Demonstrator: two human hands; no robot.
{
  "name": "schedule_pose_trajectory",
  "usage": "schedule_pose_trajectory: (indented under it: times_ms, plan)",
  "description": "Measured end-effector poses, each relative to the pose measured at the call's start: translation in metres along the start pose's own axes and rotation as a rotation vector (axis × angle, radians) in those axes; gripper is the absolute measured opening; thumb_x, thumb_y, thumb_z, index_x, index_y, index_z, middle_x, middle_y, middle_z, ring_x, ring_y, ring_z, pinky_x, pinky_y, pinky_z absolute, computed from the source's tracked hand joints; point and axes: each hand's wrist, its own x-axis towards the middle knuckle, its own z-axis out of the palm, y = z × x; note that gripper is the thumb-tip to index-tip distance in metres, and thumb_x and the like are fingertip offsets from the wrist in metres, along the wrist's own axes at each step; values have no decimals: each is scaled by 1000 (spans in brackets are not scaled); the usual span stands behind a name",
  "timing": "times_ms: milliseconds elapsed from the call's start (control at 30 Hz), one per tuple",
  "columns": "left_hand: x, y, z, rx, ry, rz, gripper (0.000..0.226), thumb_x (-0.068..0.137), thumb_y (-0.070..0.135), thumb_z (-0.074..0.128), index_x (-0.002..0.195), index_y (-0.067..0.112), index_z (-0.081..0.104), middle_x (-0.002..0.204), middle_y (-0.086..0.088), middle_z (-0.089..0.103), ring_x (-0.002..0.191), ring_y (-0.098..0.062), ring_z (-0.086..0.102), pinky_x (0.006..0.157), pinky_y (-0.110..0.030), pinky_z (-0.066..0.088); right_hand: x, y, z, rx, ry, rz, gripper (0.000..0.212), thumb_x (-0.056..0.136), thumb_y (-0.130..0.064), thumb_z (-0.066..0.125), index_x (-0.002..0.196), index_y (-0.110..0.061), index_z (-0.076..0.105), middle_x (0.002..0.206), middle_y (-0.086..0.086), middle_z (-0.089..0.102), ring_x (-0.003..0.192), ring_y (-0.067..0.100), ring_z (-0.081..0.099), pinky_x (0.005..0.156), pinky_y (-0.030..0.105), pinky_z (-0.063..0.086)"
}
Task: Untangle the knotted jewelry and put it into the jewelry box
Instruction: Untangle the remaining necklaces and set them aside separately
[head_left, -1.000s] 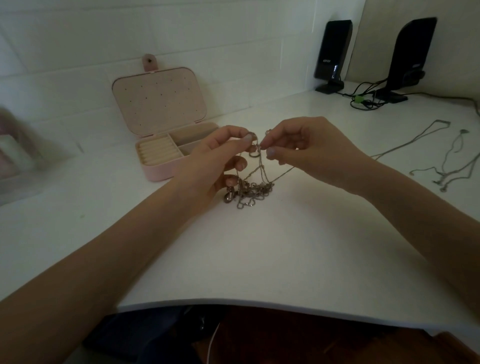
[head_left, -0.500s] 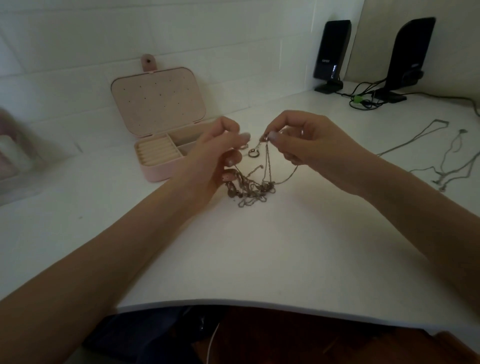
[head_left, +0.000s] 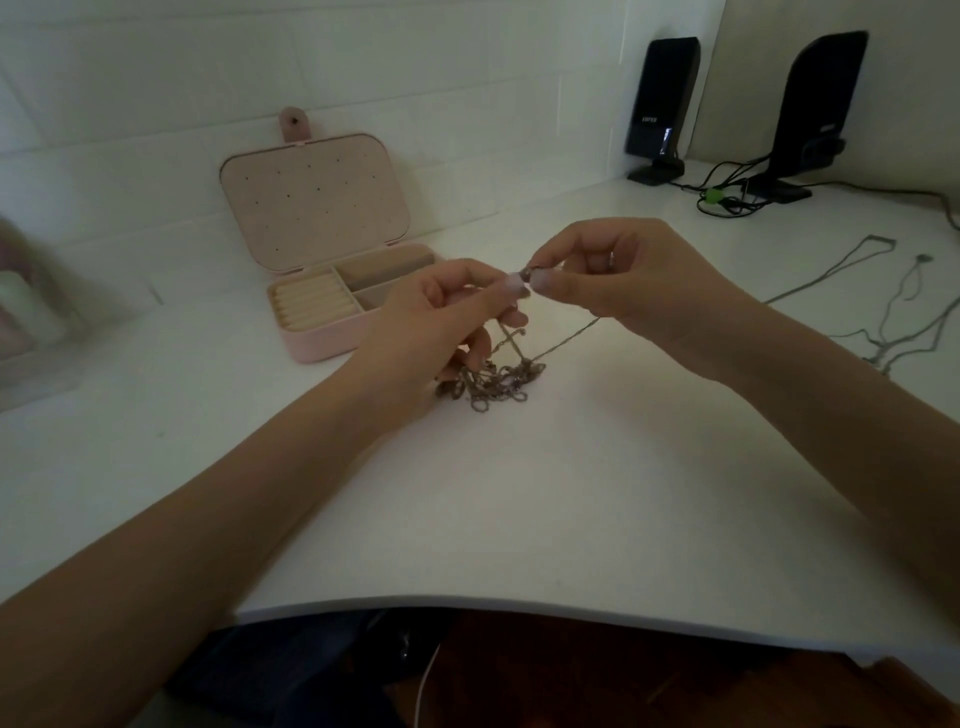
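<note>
Near the lower edge of the frame, your two forearms reach in over the white desk (head_left: 519, 519). At centre, the knotted jewelry (head_left: 493, 382) lies heaped on the desk, strands rising to your fingertips. Your left hand (head_left: 441, 317) has its grip pinched closed on a strand at the top of the tangle; your right hand (head_left: 618, 275) pinches the same spot from the other side, fingers curled, a chain trailing below it. Farther back, upper left of centre, the pink jewelry box (head_left: 322, 338) stands open, no chain visible in its compartments. At far right, loose chains (head_left: 909, 322) lie spread out on the desk. Judged so, untangling is midway; boxing remains.
</note>
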Motion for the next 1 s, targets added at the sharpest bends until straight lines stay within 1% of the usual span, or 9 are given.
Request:
schedule_pose_trajectory:
  times_ms: [33,100,167,233,333,500,667,833,1000]
  plan:
    - [1,-1,-1,-6,1,5,13,89,24,61,78,19,63,63,7,65,37,-6,40,35,-13,20,0,0,-1,6,-2,2,7,84,-15,70,90,-11,71,63,7,53,55,6,39,53,18,26]
    - [1,-1,-3,-21,15,18,14,92,24,58,79,19,63,63,7,63,36,-7,40,35,-12,20,0,-1,-2,14,-1,15,12,87,-11,66,96,-7,71,60,-10,61,53,-3,47,54,8,33]
    - [1,-1,-3,-34,34,25,15,95,23,55,82,17,62,62,5,63,34,-8,40,35,-12,21,0,1,-2,-9,17,46,15,89,-13,64,100,-6,71,51,-17,56,49,-4,46,52,6,32]
    - [1,-1,-2,-45,59,30,19,97,21,52,82,16,62,58,2,62,31,-10,39,35,-13,20,1,2,-2,-29,36,75,16,91,-19,62,99,-10,73,50,-15,50,49,0,40,51,11,31]
    - [1,-2,1,-36,92,48,24,99,20,47,79,17,61,48,1,58,28,-12,37,35,-15,21,1,2,-1,-45,31,100,14,91,-23,63,93,-14,74,54,-4,50,50,5,39,50,15,31]
    - [1,-4,3,-60,94,35,25,101,19,43,80,12,55,34,3,36,24,-10,26,32,-13,18,-2,-1,2,-65,-31,115,7,87,-20,68,86,-13,71,48,-1,54,40,8,38,41,15,32]
    - [1,-7,3,-63,55,63,26,101,20,44,80,15,59,34,3,31,24,-11,21,31,-13,17,-1,0,1,-52,-56,100,7,81,-24,75,86,-20,74,49,-1,29,50,14,21,49,21,21]
    - [2,-6,1,-40,89,92,23,100,19,46,84,12,61,35,5,30,25,-8,20,30,-12,16,-1,2,-2,-69,-108,68,14,79,-20,76,93,-18,73,50,-4,37,51,12,26,52,22,23]
    - [3,-6,-1,-49,102,96,19,98,18,51,83,12,62,37,8,31,26,-5,22,31,-15,13,0,4,-2,-115,-120,48,8,80,-20,75,85,-15,70,47,-11,38,49,9,27,50,18,22]
